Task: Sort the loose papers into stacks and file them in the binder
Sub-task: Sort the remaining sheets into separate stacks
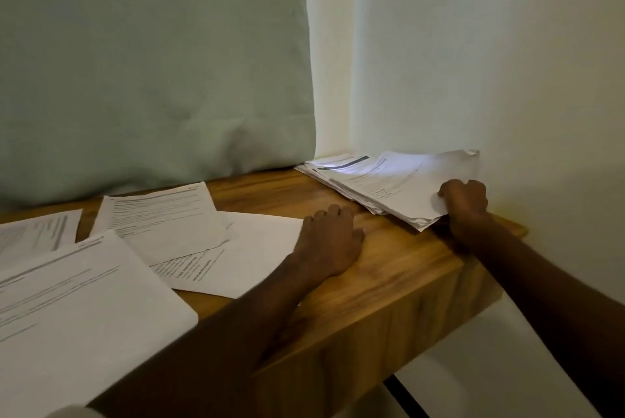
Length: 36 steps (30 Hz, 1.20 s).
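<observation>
Both hands are on the bench (389, 275): my left hand (326, 241) lies palm down on bare wood at about 6 o'clock of the scene, fingers spread and grasping nothing, while my right hand (465, 204) at 3 o'clock is clenched on the near corner of a thick paper stack (392, 181), thumb on top.

Nearest me, at 8 o'clock, I see a large printed sheet (77, 309) overhanging the front edge of the bench. Just beyond it, a second printed page (162, 218) lies tilted, overlapping a mostly blank sheet (250, 248) that carries a few bold headings; that sheet's edge touches my left hand. At 9 o'clock another printed page (37, 235) runs out of view.

The gripped stack sits at the far right corner of the bench, its edges ragged and fanned, one top corner curled against the wall (490, 62). Its print is too blurred for me to read.

I see warm, grained wood in the bench top. Behind it hangs a pale green curtain (152, 62), with a cream wall to the right.
</observation>
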Each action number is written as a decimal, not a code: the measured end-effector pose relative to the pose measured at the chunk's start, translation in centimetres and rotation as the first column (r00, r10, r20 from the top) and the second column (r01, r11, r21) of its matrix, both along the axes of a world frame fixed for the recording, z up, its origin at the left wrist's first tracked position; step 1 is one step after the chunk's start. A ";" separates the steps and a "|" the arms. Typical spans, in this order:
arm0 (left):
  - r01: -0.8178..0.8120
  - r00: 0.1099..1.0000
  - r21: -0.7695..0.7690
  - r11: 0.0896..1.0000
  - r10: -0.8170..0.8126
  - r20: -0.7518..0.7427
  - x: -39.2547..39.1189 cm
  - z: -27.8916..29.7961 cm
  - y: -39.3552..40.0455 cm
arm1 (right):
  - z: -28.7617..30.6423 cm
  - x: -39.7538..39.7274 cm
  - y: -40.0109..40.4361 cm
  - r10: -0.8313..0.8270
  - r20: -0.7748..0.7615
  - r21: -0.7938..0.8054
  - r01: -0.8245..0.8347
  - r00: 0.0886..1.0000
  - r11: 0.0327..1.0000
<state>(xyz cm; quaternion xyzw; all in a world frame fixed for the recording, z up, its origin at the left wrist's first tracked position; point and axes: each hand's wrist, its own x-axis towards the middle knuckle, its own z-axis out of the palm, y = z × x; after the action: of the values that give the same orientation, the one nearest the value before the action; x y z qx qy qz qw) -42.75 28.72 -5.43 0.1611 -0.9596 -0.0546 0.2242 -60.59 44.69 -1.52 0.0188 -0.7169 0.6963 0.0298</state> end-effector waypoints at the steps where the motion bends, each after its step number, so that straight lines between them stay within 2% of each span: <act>1: 0.004 1.000 -0.014 1.000 -0.004 0.004 0.0 0.0 0.0 | -0.4 -0.3 0.0 -0.022 -0.020 0.030 0.022 1.000 0.999; 6: 0.002 1.000 0.008 1.000 -0.002 -0.009 -0.2 0.0 -0.2 | -1.3 -1.1 -0.8 -0.010 -0.082 0.233 0.029 0.997 0.972; 10: 0.024 0.999 0.034 0.999 -0.023 -0.026 -0.1 0.0 -0.2 | -1.3 -1.6 -1.1 -0.036 -0.100 0.291 0.064 0.994 0.955; 14: 0.019 0.999 0.047 0.999 -0.018 -0.032 -0.2 0.0 -0.2 | -1.7 -2.1 -1.3 -0.086 -0.121 0.261 0.115 0.989 0.959; 17: 0.021 0.999 0.046 0.999 -0.019 -0.034 -0.2 0.0 -0.2 | -2.1 -2.3 -1.5 -0.179 -0.184 0.240 0.221 0.966 0.945; 19: 0.023 0.999 0.043 0.999 -0.021 -0.039 -0.1 0.0 -0.2 | -2.2 -2.1 -1.6 -0.262 -0.249 0.315 0.334 0.932 0.888; 21: 0.028 0.999 0.047 0.999 -0.026 -0.047 -0.1 0.0 -0.2 | -2.2 -1.7 -1.9 -0.297 -0.366 0.428 0.442 0.882 0.788; 23: 0.029 0.998 0.056 0.998 -0.026 -0.054 -0.1 0.2 -0.1 | -2.2 -1.3 -2.4 -0.237 -0.548 0.469 0.529 0.802 0.707; 26: 0.024 0.998 0.071 0.997 -0.019 -0.064 -0.3 0.2 -0.2 | -2.5 -0.6 -3.1 0.083 -0.778 0.504 0.541 0.623 0.673; 28: 0.017 0.999 0.101 0.995 -0.014 -0.033 -0.3 0.8 -0.3 | -2.5 0.3 -3.4 0.309 -0.802 0.566 0.487 0.511 0.665; 29: 0.023 1.000 0.146 0.989 -0.021 -0.019 -0.1 1.4 -0.3 | -2.3 1.1 -3.5 0.366 -0.799 0.584 0.469 0.478 0.663; 31: 0.052 0.998 0.198 0.979 -0.046 -0.033 0.8 3.0 -0.7 | -1.8 3.2 -4.0 0.370 -0.815 0.560 0.439 0.446 0.703; 33: 0.068 0.994 0.097 0.993 -0.059 -0.095 3.0 4.5 -1.7 | -1.1 6.1 -4.9 0.355 -0.838 0.514 0.383 0.415 0.768; 36: 0.093 0.982 -0.146 0.985 -0.115 -0.150 9.0 5.7 -3.9 | -0.4 12.1 -7.6 0.462 -0.819 0.541 0.189 0.340 0.820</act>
<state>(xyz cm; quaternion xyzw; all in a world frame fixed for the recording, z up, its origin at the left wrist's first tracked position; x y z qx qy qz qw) -33.79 24.82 0.31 0.0896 -0.9474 -0.0121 0.3072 -48.53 37.13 -1.96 0.4818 -0.7308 0.3202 0.3624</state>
